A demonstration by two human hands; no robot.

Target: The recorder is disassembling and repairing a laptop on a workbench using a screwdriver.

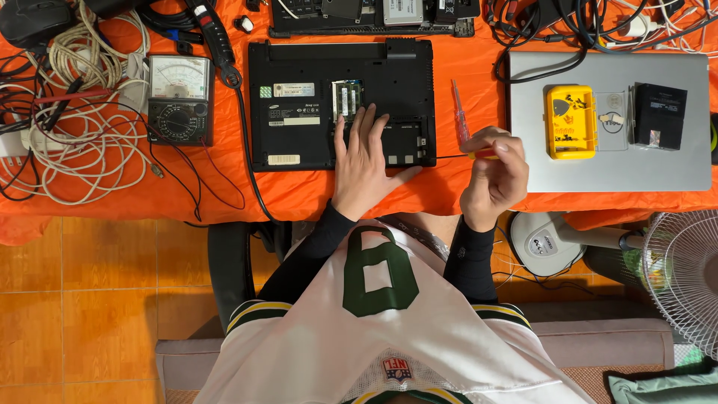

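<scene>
Nearest the camera is the person's white jersey (389, 329) with a green numeral, black sleeves running up to both hands. To the right stand a fan base (542, 243) and the wire guard of a floor fan (684, 277); the floor below is orange tile.

The right hand (493, 179) is raised at the table's front edge, fingers curled shut around a small yellow-handled tool, probably a precision screwdriver (482, 155); only a bit of handle and a thin dark shaft pointing left show, so its kind is not certain. The left hand (366, 164) lies flat, fingers spread, on the lower right part of the upturned black laptop (299, 112), gripping nothing. Its fingertips reach the opened bay where green memory modules (346, 99) are exposed.

The laptop sits bottom-up in the middle of the orange tablecloth (187, 198). Just right of it lies a clear-handled red tester screwdriver (458, 112), apart from both hands. Farther right is a closed silver laptop (609, 150), carrying a yellow parts box (571, 121) and a black battery pack (659, 115). Left of the black laptop rests an analogue multimeter (179, 99), its leads trailing over the cloth, with a tangle of white cables (82, 127) beyond it.

At the far edge lies another opened laptop (374, 16), partly cut off, with more black cables (568, 22) to its right.
</scene>
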